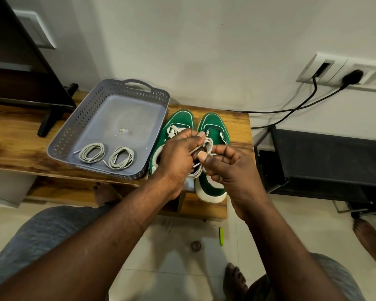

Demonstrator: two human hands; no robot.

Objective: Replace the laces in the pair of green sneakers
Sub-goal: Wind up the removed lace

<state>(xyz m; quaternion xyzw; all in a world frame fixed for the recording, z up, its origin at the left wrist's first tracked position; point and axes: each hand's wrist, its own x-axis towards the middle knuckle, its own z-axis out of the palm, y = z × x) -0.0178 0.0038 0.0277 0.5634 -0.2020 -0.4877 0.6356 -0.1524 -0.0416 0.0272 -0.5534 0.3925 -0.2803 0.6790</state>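
Two green sneakers stand side by side on the wooden bench, toes toward the wall: the left sneaker (pixel 179 121) and the right sneaker (pixel 214 124). Both hands hover over their middles and hide the lacing. My left hand (pixel 178 155) grips a bundle of pale lace (pixel 208 144) between thumb and fingers. My right hand (pixel 228 168) pinches the same lace near its tip (pixel 195 165). Two coiled pale laces (pixel 91 152) (pixel 121 158) lie in the grey tray (pixel 78 122) to the left of the sneakers.
The wooden bench (pixel 20 135) stands against a white wall. A black stand foot (pixel 50 118) sits at its left. A black rack (pixel 321 157) stands right of the bench. Cables (pixel 291 109) run from a wall socket. A green lighter (pixel 221 235) lies on the tiled floor.
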